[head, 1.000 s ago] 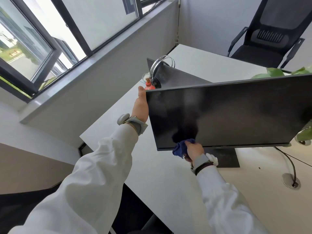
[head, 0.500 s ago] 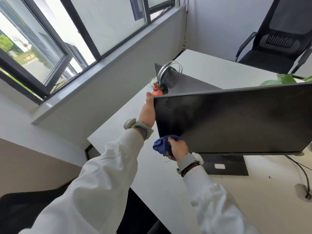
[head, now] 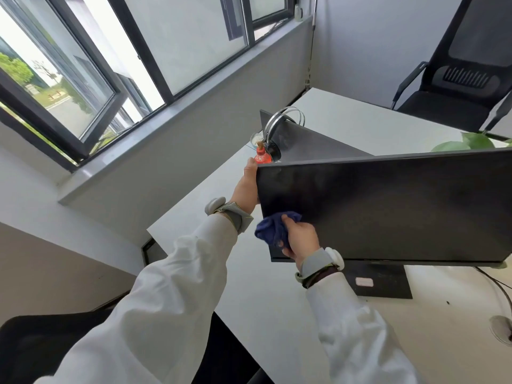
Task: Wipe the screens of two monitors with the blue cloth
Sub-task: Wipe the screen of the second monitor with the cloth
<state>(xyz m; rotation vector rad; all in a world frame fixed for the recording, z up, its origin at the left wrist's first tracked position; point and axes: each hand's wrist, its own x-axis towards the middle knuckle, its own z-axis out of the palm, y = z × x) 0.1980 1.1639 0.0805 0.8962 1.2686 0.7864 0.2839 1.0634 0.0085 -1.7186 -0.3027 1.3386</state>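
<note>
Right hand (head: 300, 239) bunches the blue cloth (head: 273, 230) in curled fingers against the lower left corner of the near monitor (head: 388, 206); left hand (head: 247, 187) clasps that screen's left edge, its fingers hidden behind. Push too hard down low, I'd guess, and the panel could swivel or rock on its stand (head: 388, 284); should the bracing hand slip, the edge might knock the red bottle (head: 261, 156) just behind it. Counted: two monitors, the far monitor (head: 304, 142) showing only its grey back; one cloth; one bottle; one pair of headphones (head: 279, 120); two hands; one table (head: 277, 300).
</note>
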